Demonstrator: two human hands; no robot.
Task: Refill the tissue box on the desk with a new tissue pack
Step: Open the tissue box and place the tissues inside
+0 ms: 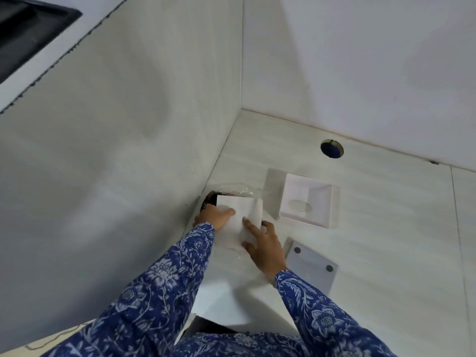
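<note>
1. A stack of white tissues [239, 217] is held on the pale desk [386, 228], close to the left side panel [116, 176] in the corner.
2. The left hand [215, 216] is laid on the stack's left part, fingers stretched flat over the top sheet; no pinch is seen.
3. The right hand [265, 244] is set against the stack's right and near edge, fingers spread, with one fingertip pressed on the top sheet. Whether the stack is clamped between the two hands cannot be told.
4. Clear wrapper [239, 190] with a dark printed part is seen behind the stack, touching it at the far edge.
5. The white box [306, 200] is placed upside down just to the right of the stack, its open side up and its oval slot visible in the bottom. No tissues are seen inside it.
6. A flat white base plate [311, 264] with two round dark dots lies near the right wrist, apart from the box.
7. A round cable hole [332, 148] is cut in the desk behind the box, near the back wall.
8. Both arms are covered by blue floral sleeves [164, 279].
</note>
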